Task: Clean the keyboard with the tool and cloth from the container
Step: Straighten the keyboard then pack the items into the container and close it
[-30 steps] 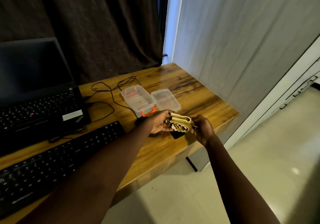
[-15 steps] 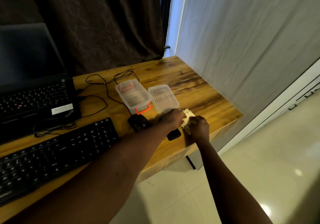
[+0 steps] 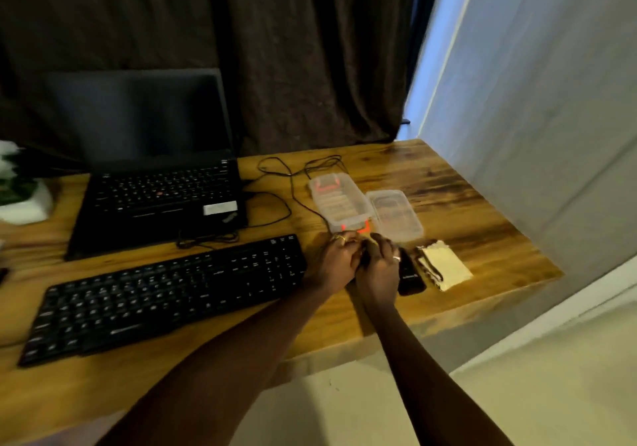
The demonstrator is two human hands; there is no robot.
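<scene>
The black keyboard lies along the desk's front edge, left of my hands. The folded pale yellow cloth rests flat on the wooden desk, right of my hands and touching neither. The open clear container with orange clips stands just behind my hands, with its lid beside it. My left hand and my right hand are pressed together, fingers curled round a small dark object between them. What that object is stays hidden.
A black flat device lies between my right hand and the cloth. An open black laptop sits behind the keyboard, with thin black cables trailing toward the container. A white item stands at far left. The desk ends just right of the cloth.
The cloth, held in both hands before, now lies on the desk to the right. Both hands have moved left, to just in front of the container, and closed together on a small object.
</scene>
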